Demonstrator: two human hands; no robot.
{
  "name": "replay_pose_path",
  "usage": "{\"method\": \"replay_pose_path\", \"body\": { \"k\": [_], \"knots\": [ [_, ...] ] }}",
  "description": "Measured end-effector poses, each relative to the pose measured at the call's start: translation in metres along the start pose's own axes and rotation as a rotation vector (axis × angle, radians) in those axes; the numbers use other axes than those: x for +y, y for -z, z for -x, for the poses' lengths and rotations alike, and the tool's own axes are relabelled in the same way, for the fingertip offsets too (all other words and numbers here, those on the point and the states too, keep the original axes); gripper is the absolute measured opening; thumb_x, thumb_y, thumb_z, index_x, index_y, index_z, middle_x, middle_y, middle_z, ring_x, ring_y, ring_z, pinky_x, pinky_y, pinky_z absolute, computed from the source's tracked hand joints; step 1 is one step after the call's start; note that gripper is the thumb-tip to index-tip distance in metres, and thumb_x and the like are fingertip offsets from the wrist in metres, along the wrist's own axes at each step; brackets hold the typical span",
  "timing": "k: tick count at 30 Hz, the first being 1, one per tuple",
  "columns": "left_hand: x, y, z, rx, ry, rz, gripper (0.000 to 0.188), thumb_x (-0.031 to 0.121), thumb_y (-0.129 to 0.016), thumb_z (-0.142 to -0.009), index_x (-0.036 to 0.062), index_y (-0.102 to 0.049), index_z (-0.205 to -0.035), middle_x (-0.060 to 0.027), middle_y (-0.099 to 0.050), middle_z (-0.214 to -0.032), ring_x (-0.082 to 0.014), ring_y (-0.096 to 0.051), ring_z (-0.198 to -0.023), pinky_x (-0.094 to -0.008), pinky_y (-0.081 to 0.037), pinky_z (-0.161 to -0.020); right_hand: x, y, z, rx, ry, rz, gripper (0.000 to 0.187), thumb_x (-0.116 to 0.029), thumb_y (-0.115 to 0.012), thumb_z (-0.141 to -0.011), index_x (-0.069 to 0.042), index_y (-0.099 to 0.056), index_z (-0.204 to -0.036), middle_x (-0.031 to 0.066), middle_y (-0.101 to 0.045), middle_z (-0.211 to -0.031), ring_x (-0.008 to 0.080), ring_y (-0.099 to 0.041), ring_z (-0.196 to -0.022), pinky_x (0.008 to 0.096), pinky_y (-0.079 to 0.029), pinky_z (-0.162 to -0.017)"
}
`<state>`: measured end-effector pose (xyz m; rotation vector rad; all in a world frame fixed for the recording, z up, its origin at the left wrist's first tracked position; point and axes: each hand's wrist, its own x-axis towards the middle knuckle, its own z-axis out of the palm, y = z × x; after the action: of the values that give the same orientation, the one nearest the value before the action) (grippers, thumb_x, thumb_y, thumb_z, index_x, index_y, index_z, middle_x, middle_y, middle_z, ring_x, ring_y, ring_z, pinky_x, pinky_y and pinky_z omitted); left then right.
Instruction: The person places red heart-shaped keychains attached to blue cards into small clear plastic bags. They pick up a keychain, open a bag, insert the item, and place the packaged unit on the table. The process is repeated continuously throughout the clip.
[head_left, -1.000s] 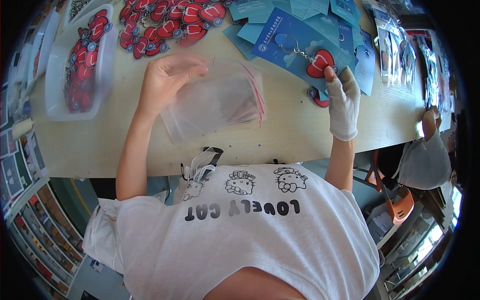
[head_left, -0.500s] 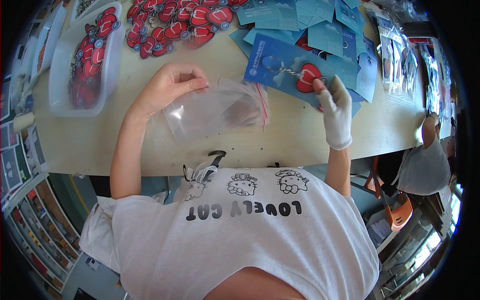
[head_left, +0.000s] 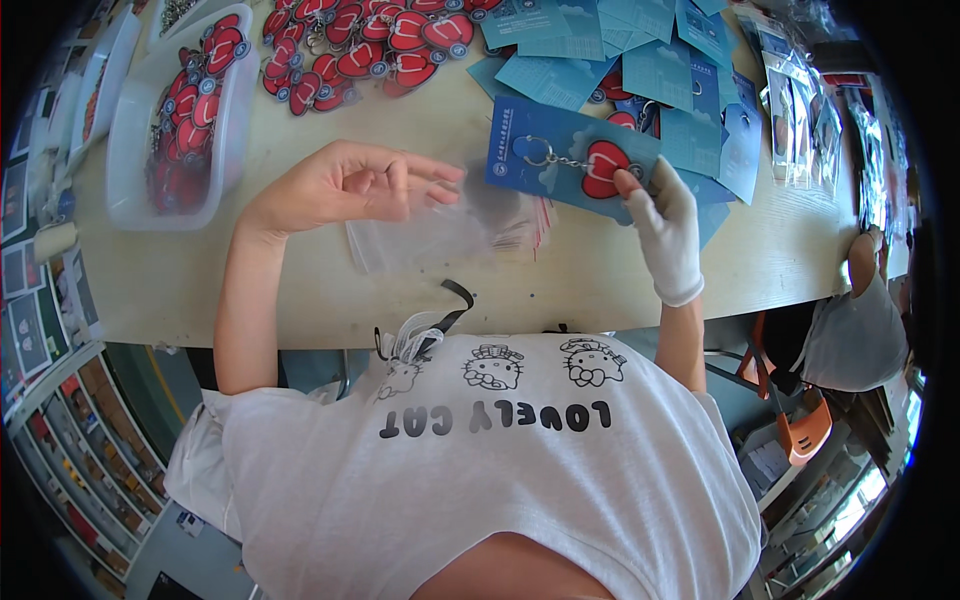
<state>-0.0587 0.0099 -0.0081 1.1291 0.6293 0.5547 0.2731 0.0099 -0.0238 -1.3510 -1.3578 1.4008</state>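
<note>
My right hand [head_left: 665, 225], in a white glove with bare thumb and fingertip showing, grips the right end of a blue card [head_left: 560, 178]. A keychain with a red, rounded charm [head_left: 605, 168] and a metal ring lies along the card's face. Over the table, my bare left hand [head_left: 350, 188] has its fingers stretched to the right, partly bent, and I see nothing held in them. Just under and beside those fingers lie clear plastic bags [head_left: 420, 238] with red edge strips, blurred in part.
A translucent tub [head_left: 125, 160] of red keychains stands at the left. A pile of red keychains [head_left: 360, 50] and many blue cards [head_left: 650, 70] cover the far side. Packed clear sleeves [head_left: 800, 120] lie at the far right. Another person's arm [head_left: 862, 265] shows beyond the table's right end.
My left hand has moved right and stretched its fingers from a curled pose over the bags. The card in my right hand has shifted slightly down and left, turning more level.
</note>
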Motion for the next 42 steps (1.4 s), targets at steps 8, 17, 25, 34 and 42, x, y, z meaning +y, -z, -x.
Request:
{"method": "replay_pose_path", "body": {
  "k": [8, 17, 25, 34, 42],
  "knots": [
    [-0.003, -0.007, -0.016, 0.233, 0.146, -0.077, 0.014, 0.012, -0.069, -0.084, 0.0011, -0.061, -0.079, -0.0134, -0.065, -0.104, -0.0225, -0.067, -0.092, -0.0289, -0.052, -0.076, -0.013, 0.011, -0.003, -0.099, -0.073, -0.110, 0.028, -0.023, -0.059, -0.091, -0.001, -0.058, -0.109, -0.0012, -0.059, -0.083, 0.0041, -0.048, -0.070, 0.0189, -0.038, -0.062],
    [0.003, -0.021, -0.034, 0.252, 0.167, -0.053, 0.015, 0.011, -0.070, -0.083, 0.0015, -0.059, -0.082, -0.0093, -0.066, -0.087, -0.0186, -0.069, -0.081, -0.0266, -0.053, -0.066, -0.037, 0.029, -0.009, -0.318, -0.090, 0.181, 0.028, -0.018, -0.060, -0.090, 0.002, -0.057, -0.110, -0.0020, -0.057, -0.082, 0.0044, -0.043, -0.069, 0.0187, -0.037, -0.062],
    [0.001, -0.032, -0.053, 0.200, 0.063, -0.102, 0.015, 0.005, -0.071, -0.081, -0.0006, -0.057, -0.084, -0.0058, -0.066, -0.082, -0.0102, -0.065, -0.076, -0.0235, -0.052, -0.066, -0.046, 0.034, -0.020, -0.442, -0.094, 0.255, 0.025, -0.009, -0.057, -0.086, 0.002, -0.058, -0.109, -0.0009, -0.059, -0.083, 0.0052, -0.046, -0.071, 0.0209, -0.040, -0.064],
    [-0.005, -0.038, -0.066, 0.166, 0.128, -0.129, 0.023, 0.006, -0.074, -0.079, -0.0037, -0.065, -0.098, -0.0039, -0.067, -0.087, -0.0060, -0.061, -0.076, -0.0212, -0.050, -0.070, -0.029, -0.004, -0.018, -0.310, -0.119, -0.041, 0.025, 0.001, -0.056, -0.081, 0.004, -0.058, -0.105, 0.0070, -0.065, -0.092, 0.0115, -0.063, -0.082, 0.0233, -0.050, -0.073],
    [-0.008, -0.043, -0.087, 0.078, 0.084, -0.222, 0.019, 0.006, -0.074, -0.078, -0.0033, -0.065, -0.092, -0.0048, -0.067, -0.086, -0.0071, -0.061, -0.077, -0.0210, -0.048, -0.070, -0.024, -0.004, -0.019, -0.539, -0.144, 0.063, 0.022, 0.005, -0.054, -0.076, 0.003, -0.066, -0.094, 0.0057, -0.067, -0.082, 0.0088, -0.061, -0.073, 0.0205, -0.048, -0.068]
  ]
}}
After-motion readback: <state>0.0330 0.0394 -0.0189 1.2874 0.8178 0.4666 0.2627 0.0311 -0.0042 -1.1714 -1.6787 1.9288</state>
